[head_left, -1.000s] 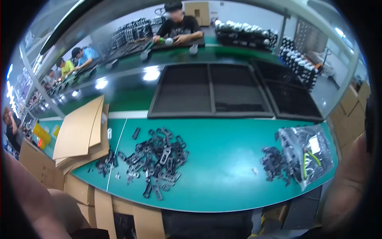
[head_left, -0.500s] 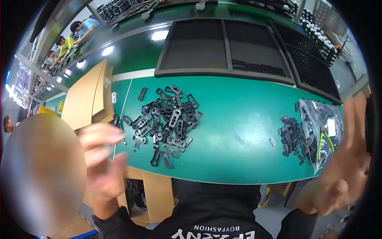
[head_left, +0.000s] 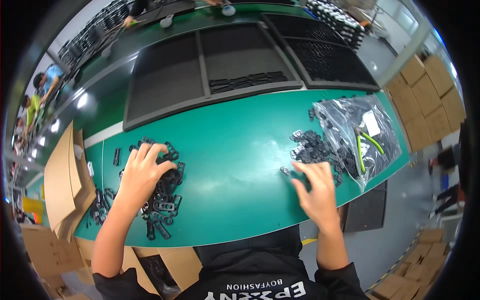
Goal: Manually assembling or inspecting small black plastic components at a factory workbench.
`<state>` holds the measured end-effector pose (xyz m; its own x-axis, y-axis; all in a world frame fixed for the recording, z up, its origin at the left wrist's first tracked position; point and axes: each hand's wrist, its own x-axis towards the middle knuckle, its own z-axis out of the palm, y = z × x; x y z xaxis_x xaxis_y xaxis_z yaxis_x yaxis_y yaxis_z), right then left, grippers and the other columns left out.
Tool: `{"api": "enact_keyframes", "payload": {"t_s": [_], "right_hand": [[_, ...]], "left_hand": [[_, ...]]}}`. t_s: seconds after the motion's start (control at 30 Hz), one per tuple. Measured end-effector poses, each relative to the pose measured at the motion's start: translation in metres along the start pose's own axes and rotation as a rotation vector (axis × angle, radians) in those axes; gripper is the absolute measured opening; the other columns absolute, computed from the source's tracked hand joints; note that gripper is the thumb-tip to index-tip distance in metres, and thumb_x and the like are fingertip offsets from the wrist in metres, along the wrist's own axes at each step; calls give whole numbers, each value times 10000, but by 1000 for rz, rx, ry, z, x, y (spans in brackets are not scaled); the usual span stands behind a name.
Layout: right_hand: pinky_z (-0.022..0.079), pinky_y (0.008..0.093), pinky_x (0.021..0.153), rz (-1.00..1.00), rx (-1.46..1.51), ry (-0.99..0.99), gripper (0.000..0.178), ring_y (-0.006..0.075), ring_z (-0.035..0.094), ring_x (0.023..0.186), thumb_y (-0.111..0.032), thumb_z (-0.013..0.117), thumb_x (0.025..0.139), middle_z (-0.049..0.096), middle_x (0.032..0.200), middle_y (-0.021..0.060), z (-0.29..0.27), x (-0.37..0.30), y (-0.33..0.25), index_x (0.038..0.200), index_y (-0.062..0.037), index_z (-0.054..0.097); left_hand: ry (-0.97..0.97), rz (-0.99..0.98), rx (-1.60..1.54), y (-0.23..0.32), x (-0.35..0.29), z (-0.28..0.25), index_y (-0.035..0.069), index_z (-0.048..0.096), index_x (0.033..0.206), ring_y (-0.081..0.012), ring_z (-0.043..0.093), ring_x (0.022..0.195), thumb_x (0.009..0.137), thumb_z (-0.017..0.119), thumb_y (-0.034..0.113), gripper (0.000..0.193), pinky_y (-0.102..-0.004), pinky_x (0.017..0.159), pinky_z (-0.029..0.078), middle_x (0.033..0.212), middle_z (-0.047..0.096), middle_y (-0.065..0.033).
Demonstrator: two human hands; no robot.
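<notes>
My left hand (head_left: 142, 172) is over the pile of black plastic link-shaped parts (head_left: 164, 205) on the left of the green table. Its fingers are curved, thumb and forefinger apart, and it covers much of the pile. Whether a fingertip touches a part is hard to see. On the right, my right hand (head_left: 318, 192) hovers with thumb and fingers apart beside a small light-grey piece (head_left: 285, 171). Just beyond it lies a heap of small black pieces (head_left: 312, 146). A clear plastic bag (head_left: 345, 117) is next to that heap, with green-handled pliers (head_left: 361, 150) on top.
Dark framed trays (head_left: 170, 65) stand along the table's far edge, one holding a row of black parts (head_left: 247, 81). Cardboard sheets (head_left: 62, 175) lean at the left end. Stacked boxes (head_left: 420, 95) stand beyond the right end. Other people (head_left: 47, 82) work far left.
Both hands have come inward from the sides: the left one onto the pile of links, the right one to beside the small grey piece. The view has swung to the right.
</notes>
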<state>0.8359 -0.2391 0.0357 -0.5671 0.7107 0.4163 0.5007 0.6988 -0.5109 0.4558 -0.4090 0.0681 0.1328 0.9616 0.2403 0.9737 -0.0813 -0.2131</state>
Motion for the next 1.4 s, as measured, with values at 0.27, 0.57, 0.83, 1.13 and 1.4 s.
{"api": "enact_keyframes", "payload": {"t_s": [0.27, 0.57, 0.83, 1.13, 1.4], "right_hand": [[543, 395, 876, 64, 89, -85, 568, 272, 643, 969, 98, 823, 840, 712, 968, 74, 18, 2, 6, 1373, -70, 722], [552, 369, 774, 191, 342, -304, 568, 262, 671, 858, 123, 820, 837, 711, 934, 78, 10, -1, -17, 1368, -56, 724], [545, 407, 825, -113, 287, -359, 604, 306, 654, 935, 67, 865, 807, 719, 1039, 107, 2, -8, -10, 1380, -64, 724], [549, 422, 838, -218, 195, -379, 578, 316, 632, 936, 42, 848, 837, 707, 1048, 105, 14, 0, -14, 1388, -78, 721], [553, 407, 793, 254, 398, -551, 530, 316, 645, 882, 115, 797, 837, 686, 969, 114, 3, 15, -33, 1335, -54, 734]], "left_hand": [[223, -238, -469, 62, -13, -15, 200, 836, 953, -261, 676, 943, 725, 804, 20, 293, -390, 800, 556, 1052, 685, -37], [126, -263, -659, 163, -18, 16, 234, 846, 1052, -214, 634, 971, 799, 880, 123, 279, -358, 798, 489, 1191, 741, 75], [163, -452, -628, 173, -27, 4, 243, 826, 1199, -220, 594, 983, 833, 903, 183, 379, -373, 825, 466, 1207, 731, 80], [92, -397, -673, 174, -18, 6, 187, 826, 1192, -239, 594, 961, 789, 928, 148, 418, -369, 834, 489, 1158, 751, 57], [105, -437, -697, 175, -22, 8, 203, 821, 1218, -230, 586, 960, 815, 916, 166, 415, -368, 821, 471, 1159, 740, 69]]}}
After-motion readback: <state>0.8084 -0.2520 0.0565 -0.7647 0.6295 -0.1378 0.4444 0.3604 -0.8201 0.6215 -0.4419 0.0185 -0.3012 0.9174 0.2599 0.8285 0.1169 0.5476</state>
